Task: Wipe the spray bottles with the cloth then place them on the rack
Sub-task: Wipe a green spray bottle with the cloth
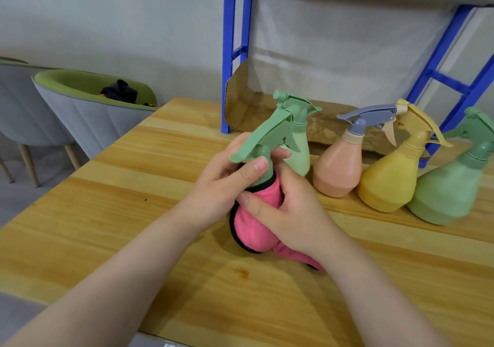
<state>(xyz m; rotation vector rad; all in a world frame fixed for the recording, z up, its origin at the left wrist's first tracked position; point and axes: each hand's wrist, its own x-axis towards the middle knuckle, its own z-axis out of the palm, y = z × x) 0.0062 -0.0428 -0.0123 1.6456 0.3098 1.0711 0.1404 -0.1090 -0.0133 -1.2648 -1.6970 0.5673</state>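
A green spray bottle [263, 143] stands at the table's middle, its body wrapped in a pink cloth [254, 229] with a black edge. My left hand [227, 183] grips the bottle's neck just under the trigger. My right hand [291, 213] holds the cloth around the bottle's body, thumb pressed on the pink fabric. Behind it stands a second green bottle [299, 143]. To the right stand a peach bottle [339, 167] with a grey-blue sprayer, a yellow bottle [390, 178] and another green bottle [451, 189]. The blue-framed rack [230, 53] rises behind them.
The wooden table [133, 213] reaches left and toward me. A cardboard sheet [254, 109] lines the rack's lowest level behind the bottles. A grey and green armchair [80, 111] with a dark item on its seat stands off the table's left edge.
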